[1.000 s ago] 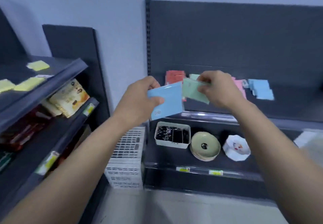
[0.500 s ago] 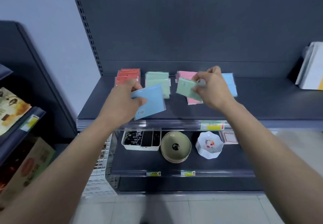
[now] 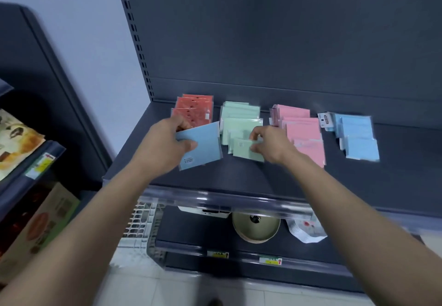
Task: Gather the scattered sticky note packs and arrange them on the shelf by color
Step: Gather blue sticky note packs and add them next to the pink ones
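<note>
four rows of wrapped sticky note packs are seen from the head view on the dark grey metal shelf (image 3: 394,181). a pale green pack (image 3: 244,149) is pinched by the right hand (image 3: 271,145) at its row's front. a light blue pack (image 3: 207,145) is gripped by the left hand (image 3: 165,143) near the red row (image 3: 195,108); the light blue row (image 3: 358,138) lies far right, nearer the right hand, so a cross-reach is expected.

Pale wall (image 3: 59,42), tiled floor (image 3: 143,289).
</note>
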### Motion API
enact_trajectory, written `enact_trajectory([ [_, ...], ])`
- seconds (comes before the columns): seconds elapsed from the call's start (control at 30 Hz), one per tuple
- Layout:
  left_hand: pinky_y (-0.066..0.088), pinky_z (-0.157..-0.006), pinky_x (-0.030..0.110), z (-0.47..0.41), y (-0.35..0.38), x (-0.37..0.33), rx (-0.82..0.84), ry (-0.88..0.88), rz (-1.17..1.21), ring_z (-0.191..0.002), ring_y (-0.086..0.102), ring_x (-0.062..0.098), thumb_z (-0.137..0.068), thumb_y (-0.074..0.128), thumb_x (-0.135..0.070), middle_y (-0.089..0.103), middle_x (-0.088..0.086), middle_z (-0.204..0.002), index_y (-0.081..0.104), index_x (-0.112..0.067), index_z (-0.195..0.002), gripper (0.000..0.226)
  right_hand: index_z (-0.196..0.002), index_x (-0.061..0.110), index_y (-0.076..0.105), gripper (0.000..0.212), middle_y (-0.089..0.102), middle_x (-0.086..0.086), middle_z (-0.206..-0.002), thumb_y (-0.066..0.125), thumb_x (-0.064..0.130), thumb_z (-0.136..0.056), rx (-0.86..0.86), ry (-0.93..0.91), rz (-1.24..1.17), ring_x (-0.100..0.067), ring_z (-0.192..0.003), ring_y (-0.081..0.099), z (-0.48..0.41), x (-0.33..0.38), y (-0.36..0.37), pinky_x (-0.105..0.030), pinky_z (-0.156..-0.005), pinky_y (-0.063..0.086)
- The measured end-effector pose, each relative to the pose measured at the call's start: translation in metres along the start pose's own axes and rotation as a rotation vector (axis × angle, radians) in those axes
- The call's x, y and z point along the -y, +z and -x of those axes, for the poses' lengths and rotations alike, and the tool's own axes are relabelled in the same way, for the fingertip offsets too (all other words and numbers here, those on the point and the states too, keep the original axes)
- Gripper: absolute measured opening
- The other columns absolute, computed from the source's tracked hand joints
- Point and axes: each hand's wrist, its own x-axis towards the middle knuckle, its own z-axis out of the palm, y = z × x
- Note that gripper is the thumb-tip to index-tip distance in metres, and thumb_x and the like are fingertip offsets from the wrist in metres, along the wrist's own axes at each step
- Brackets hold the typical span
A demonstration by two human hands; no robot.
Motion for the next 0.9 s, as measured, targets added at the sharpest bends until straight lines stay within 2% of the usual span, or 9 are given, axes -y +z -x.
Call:
enact_trajectory([
  [0.17, 0.040, -0.044, 0.016, -0.026, 0.006, 0.006, 0.024, -0.005, -0.004, -0.068, 0.053, 0.010, -0.083, 0.066, -0.010, 0.058, 0.000, -0.083, 0.048, -0.024, -0.072, 0.026, -0.108, 0.009, 0.063, 0.023, 0.063, -0.015, -0.114, 0.064, 0.009, -0.085, -0.012, 0.035, -0.003, -0.028, -0.100, 0.059, -0.027, -0.006, 0.007, -0.023, -0.073, 0.039],
  [0.3, 0.034, -0.051, 0.023, -0.038, 0.008, 0.005, 0.041, 0.000, -0.022, -0.065, 0.050, 0.008, -0.083, 0.066, -0.011, 0.055, -0.004, -0.078, 0.046, -0.026, -0.070, 0.028, -0.106, 0.008, 0.064, 0.022, 0.061, -0.016, -0.115, 0.063, 0.009, -0.084, -0.049, 0.026, 0.001, -0.030, -0.101, 0.058, -0.041, -0.006, 0.011, -0.026, -0.079, 0.043],
  [0.4, 0.033, -0.050, 0.023, -0.044, 0.011, -0.001, 0.053, -0.007, -0.039, -0.059, 0.047, 0.008, -0.083, 0.066, -0.012, 0.054, -0.005, -0.075, 0.047, -0.024, -0.072, 0.024, -0.109, 0.007, 0.060, 0.025, 0.055, -0.016, -0.118, 0.062, 0.009, -0.084, -0.065, 0.000, -0.006, -0.031, -0.100, 0.056, -0.044, -0.007, 0.014, -0.025, -0.075, 0.039],
  [0.5, 0.031, -0.047, 0.023, -0.050, 0.019, -0.011, 0.079, -0.007, -0.030, -0.054, 0.044, 0.009, -0.084, 0.065, -0.012, 0.052, -0.005, -0.073, 0.048, -0.022, -0.073, 0.023, -0.123, 0.009, 0.054, 0.040, 0.049, -0.014, -0.124, 0.066, 0.014, -0.085, -0.074, -0.035, 0.026, -0.031, -0.107, 0.052, -0.043, -0.015, 0.007, -0.029, -0.088, 0.042],
  [0.6, 0.033, -0.051, 0.024, -0.058, 0.036, -0.030, 0.126, 0.037, -0.010, -0.061, 0.046, 0.007, -0.084, 0.065, -0.013, 0.053, -0.007, -0.075, 0.050, -0.021, -0.078, 0.018, -0.114, 0.007, 0.060, 0.027, 0.058, -0.017, -0.116, 0.059, 0.009, -0.087, -0.191, -0.037, 0.082, -0.033, -0.102, 0.056, -0.042, -0.032, -0.020, -0.031, -0.081, 0.044],
  [0.67, 0.034, -0.052, 0.023, -0.064, 0.054, -0.049, 0.172, 0.082, 0.010, -0.062, 0.047, 0.006, -0.084, 0.066, -0.013, 0.053, -0.007, -0.076, 0.053, -0.017, -0.084, 0.014, -0.113, 0.008, 0.062, 0.026, 0.062, -0.016, -0.113, 0.054, 0.008, -0.088, -0.263, -0.012, 0.104, -0.034, -0.101, 0.058, -0.039, -0.047, -0.049, -0.032, -0.081, 0.044],
  [0.8, 0.031, -0.049, 0.018, -0.075, 0.106, -0.100, 0.298, 0.207, 0.029, -0.059, 0.044, 0.005, -0.081, 0.068, -0.013, 0.053, -0.006, -0.073, 0.055, -0.013, -0.084, 0.013, -0.107, 0.008, 0.064, 0.023, 0.064, -0.018, -0.106, 0.056, 0.010, -0.086, -0.422, 0.029, 0.148, -0.037, -0.097, 0.058, -0.022, -0.088, -0.113, -0.037, -0.081, 0.048],
  [0.9, 0.035, -0.055, 0.024, -0.081, 0.155, -0.142, 0.390, 0.291, 0.038, -0.063, 0.047, 0.009, -0.077, 0.071, -0.014, 0.056, -0.003, -0.078, 0.055, -0.015, -0.080, 0.016, -0.103, 0.008, 0.065, 0.020, 0.067, -0.016, -0.102, 0.054, 0.010, -0.086, -0.476, 0.102, 0.151, -0.035, -0.094, 0.060, -0.002, -0.125, -0.153, -0.037, -0.081, 0.050],
])
